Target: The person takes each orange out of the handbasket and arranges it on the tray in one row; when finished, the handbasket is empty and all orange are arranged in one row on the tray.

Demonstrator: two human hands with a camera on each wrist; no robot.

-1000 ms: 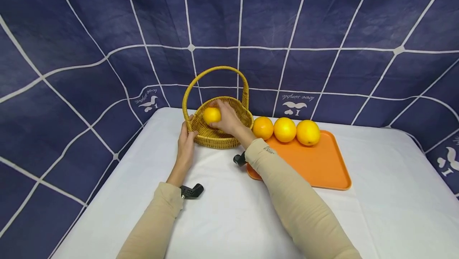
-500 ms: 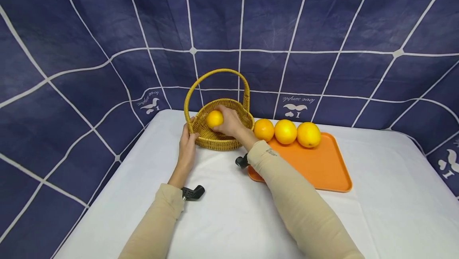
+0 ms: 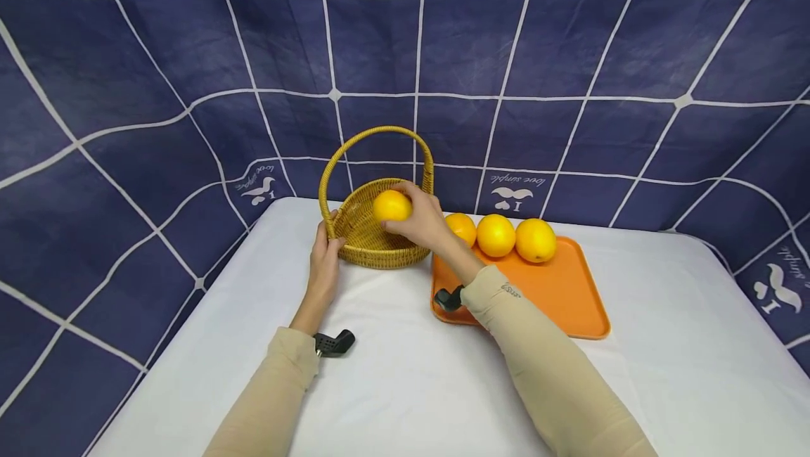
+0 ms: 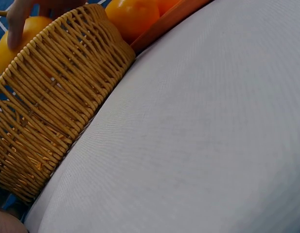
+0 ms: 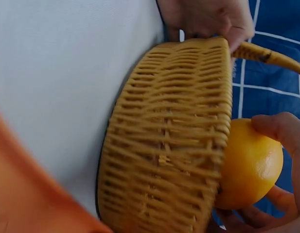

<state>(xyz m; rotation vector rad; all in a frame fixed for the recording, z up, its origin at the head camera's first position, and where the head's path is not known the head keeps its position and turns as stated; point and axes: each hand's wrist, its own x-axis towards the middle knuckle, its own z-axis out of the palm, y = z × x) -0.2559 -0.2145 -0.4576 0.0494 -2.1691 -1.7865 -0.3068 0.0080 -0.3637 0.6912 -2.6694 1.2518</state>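
Note:
A yellow-brown wicker basket [image 3: 386, 258] with a tall arched handle stands on the white cloth. My left hand [image 3: 325, 260] grips its left side where the handle meets the rim; this left hand [image 5: 208, 18] also shows at the top of the right wrist view. Over the basket's opening, toward its right side, my right hand [image 3: 422, 218] holds an orange [image 3: 392, 205] between thumb and fingers. From the side, that orange [image 5: 249, 165] is at the rim's height, partly hidden behind the woven wall. Several of the right fingers are hidden by the fruit.
An orange tray [image 3: 557, 295] lies right of the basket. Along its far edge sit three more oranges in a row: a left one [image 3: 460, 227] partly behind my right hand, a middle one [image 3: 496, 235] and a right one [image 3: 536, 240]. A blue checked curtain [image 3: 468, 42] hangs behind.
My right hand has moved rightward with the orange, from the basket's left-middle toward its right side, and slightly higher. The left hand keeps its grip on the basket.

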